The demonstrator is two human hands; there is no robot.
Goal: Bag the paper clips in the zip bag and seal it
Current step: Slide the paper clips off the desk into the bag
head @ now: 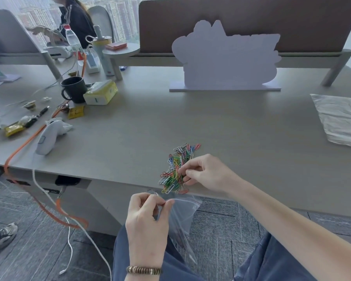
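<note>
My left hand [148,211] pinches the bag [182,216] rim below the tabletop's [231,128] near edge, while my right hand [205,173] fingers close on clips [176,169] there.

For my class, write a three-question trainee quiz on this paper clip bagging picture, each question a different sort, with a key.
1. True or false: the paper clips lie in a pile at the near edge of the desk.
2. Which hand holds the zip bag by its mouth? A) left hand B) right hand C) neither
3. Fill in: the bag hangs ____ the desk edge, over the person's lap.

Key
1. True.
2. A; the right hand's fingers are at the clip pile.
3. Below.
</note>
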